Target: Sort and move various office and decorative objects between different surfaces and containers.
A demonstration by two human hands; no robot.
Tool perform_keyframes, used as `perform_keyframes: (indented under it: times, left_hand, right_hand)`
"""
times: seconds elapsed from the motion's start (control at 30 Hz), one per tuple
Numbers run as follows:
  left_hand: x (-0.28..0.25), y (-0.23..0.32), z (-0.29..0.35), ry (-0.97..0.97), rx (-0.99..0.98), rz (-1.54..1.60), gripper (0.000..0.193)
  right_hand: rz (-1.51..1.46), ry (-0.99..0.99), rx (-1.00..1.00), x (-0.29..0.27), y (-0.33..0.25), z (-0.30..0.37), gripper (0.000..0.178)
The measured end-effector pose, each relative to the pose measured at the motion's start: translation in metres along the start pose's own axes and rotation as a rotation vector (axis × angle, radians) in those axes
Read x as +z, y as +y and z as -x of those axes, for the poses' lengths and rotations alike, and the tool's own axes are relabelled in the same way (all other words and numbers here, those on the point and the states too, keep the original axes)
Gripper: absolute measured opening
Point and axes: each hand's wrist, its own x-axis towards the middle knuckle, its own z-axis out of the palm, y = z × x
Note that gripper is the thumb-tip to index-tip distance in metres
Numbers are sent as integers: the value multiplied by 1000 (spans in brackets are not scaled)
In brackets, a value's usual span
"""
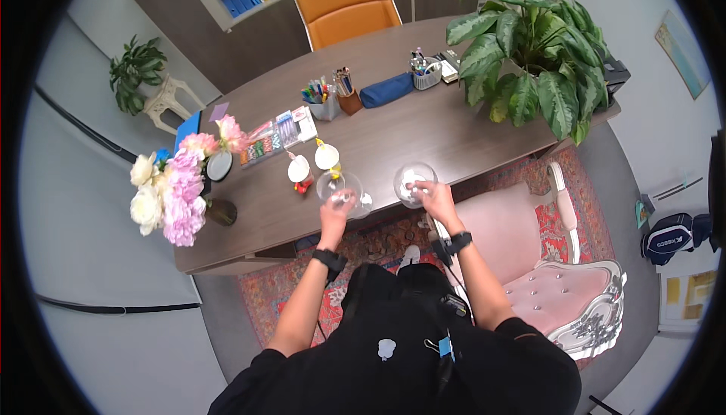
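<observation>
My left hand (336, 214) grips a clear glass bowl (339, 190) at its near rim, at the front edge of the brown desk (393, 131). A second clear glass bowl (413, 183), with something white inside, is held by my right hand (436, 198), whose fingers curl over its near side. The two bowls sit side by side, a little apart. Just beyond the left bowl stand two small white cup-like items (299, 168) (327, 156) with red and yellow bits.
A vase of pink and white flowers (175, 188) stands at the desk's left end, a large leafy plant (533, 52) at the right. Pen cups (327, 101), a blue pencil case (386, 89) and marker packs (276, 134) line the far side. A pink chair (544, 256) is at my right.
</observation>
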Motion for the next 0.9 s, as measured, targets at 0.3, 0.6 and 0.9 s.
perform_keyframes:
  times: [0.3, 0.6, 0.9]
  left_hand:
    - [74, -32, -132, 185, 5, 275, 21]
    - [81, -72, -191, 232, -56, 173, 20]
    - [87, -87, -196, 257, -76, 275, 24]
  right_hand:
    - [-180, 135, 39, 35, 60, -143, 22]
    - [-163, 228, 194, 65, 51, -189, 24]
    - [-161, 208, 171, 83, 57, -212, 19]
